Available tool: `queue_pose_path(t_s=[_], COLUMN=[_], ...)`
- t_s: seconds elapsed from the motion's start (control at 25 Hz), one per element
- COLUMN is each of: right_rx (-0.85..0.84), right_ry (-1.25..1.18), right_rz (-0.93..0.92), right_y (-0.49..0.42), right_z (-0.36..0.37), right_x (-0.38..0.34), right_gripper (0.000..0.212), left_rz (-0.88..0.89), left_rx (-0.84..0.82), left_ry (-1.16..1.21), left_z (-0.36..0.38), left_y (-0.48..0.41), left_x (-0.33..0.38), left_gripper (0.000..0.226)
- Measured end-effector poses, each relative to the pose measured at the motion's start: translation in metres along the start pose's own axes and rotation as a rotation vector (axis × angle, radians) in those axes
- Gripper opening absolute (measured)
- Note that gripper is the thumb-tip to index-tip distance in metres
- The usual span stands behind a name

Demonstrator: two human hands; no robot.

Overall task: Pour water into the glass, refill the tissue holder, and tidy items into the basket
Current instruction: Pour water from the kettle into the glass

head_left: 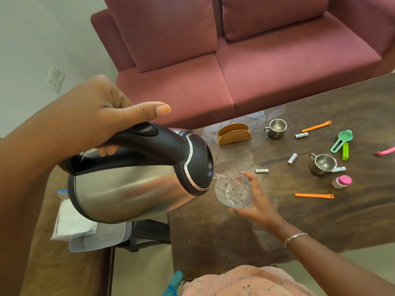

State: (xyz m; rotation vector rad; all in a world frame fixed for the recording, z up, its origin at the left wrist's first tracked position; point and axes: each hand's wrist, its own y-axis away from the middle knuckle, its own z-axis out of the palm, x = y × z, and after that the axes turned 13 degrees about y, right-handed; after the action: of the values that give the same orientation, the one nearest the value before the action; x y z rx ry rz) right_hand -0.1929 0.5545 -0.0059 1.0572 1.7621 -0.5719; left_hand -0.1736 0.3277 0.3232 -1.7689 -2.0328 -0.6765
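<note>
My left hand (102, 116) grips the black handle of a steel electric kettle (132, 189), tilted with its spout over a clear glass (233, 189). A thin stream of water runs from the spout into the glass. My right hand (256, 199) holds the glass from its right side, on the dark wooden table (235, 231). An empty brown tissue holder (234, 134) stands at the table's far left edge. A pack of white tissues (70, 223) lies on the low surface to the left, partly hidden by the kettle. A dark woven basket (149, 233) shows below the kettle.
Scattered on the table are two small steel cups (276, 128) (322, 164), several batteries (292, 158), two orange strips (314, 195), a green strainer (341, 141), a pink-capped bottle (342, 181) and a pink clip (385, 151). A pink sofa (235, 67) stands behind.
</note>
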Motion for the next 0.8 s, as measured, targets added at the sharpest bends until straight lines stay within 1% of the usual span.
queue_pose_path(t_s=[0.16, 0.6, 0.8], right_rx=[0.004, 0.008, -0.003], right_ry=[-0.005, 0.022, 0.028], right_rz=[0.007, 0.009, 0.022], right_y=[0.0003, 0.0035, 0.003], right_z=[-0.0007, 0.0007, 0.0008], right_x=[0.0005, 0.0003, 0.004], right_gripper=[0.086, 0.083, 0.086], left_rz=[-0.012, -0.028, -0.027], left_rx=[-0.011, -0.024, -0.015], left_ry=[-0.008, -0.021, -0.03], left_z=[-0.0008, 0.0001, -0.0006], left_y=[-0.0009, 0.0011, -0.0005], left_x=[0.0008, 0.0034, 0.0037], left_gripper=[0.077, 0.077, 0.078])
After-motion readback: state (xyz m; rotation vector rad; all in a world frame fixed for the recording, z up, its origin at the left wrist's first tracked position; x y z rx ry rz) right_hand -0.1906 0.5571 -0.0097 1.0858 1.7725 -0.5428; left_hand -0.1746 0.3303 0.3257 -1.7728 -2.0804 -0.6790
